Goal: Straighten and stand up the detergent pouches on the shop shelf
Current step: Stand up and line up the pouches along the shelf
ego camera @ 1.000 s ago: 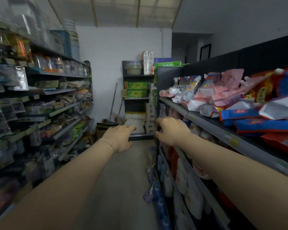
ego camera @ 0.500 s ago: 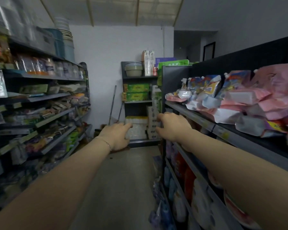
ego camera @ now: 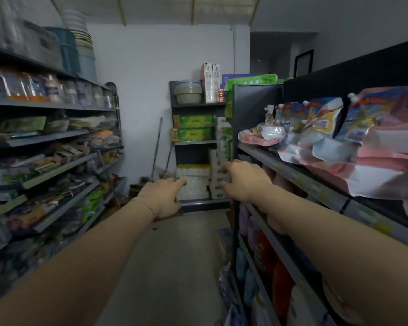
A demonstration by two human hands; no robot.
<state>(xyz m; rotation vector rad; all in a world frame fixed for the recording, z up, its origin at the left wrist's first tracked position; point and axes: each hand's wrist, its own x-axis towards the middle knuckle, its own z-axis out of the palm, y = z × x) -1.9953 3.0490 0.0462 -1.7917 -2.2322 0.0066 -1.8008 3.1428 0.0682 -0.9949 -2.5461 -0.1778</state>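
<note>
The left hand (ego camera: pixel 161 198) and right hand (ego camera: pixel 243 181) reach out, fingers loosely bent, holding nothing. Right of the fingers, detergent pouches (ego camera: pixel 316 128) lie flopped on the shelf (ego camera: pixel 292 171).

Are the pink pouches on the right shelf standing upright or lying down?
Lying down: the pink pouches are slumped flat in a heap on the shelf.

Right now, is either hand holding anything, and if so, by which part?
Nothing is held. The left hand and right hand reach forward with loosely curled fingers, clear of the detergent pouches slumped on the shelf.
</note>
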